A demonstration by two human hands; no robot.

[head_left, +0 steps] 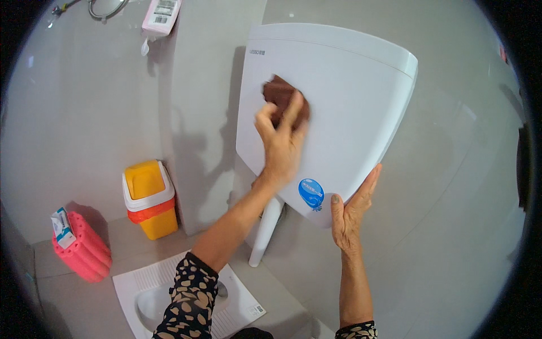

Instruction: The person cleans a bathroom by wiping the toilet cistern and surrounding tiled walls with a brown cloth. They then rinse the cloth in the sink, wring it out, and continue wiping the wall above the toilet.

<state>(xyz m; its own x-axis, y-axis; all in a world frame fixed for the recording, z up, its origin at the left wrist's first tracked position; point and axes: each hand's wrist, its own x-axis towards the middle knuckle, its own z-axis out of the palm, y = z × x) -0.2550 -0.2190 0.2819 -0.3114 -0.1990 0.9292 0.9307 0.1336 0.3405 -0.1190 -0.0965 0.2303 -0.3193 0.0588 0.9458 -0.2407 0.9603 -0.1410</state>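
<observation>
A white toilet cistern (344,113) hangs on the tiled wall in front of me, with a blue round sticker (311,194) low on its front. My left hand (282,141) presses a brown cloth (279,93) flat against the upper left part of that front; the hand and cloth are slightly blurred. At the lower right corner of the cistern, my right hand (354,212) grips the edge, thumb on the front and fingers along the side. Below the cistern a white flush pipe (265,231) runs down toward the floor.
A white squat toilet (127,288) is set in the floor below my left arm. Left of it stand a yellow bin (152,198) with a white rim and a pink ribbed container (84,248) with a small packet (63,227) on top. A pink bottle (162,17) is at the upper left.
</observation>
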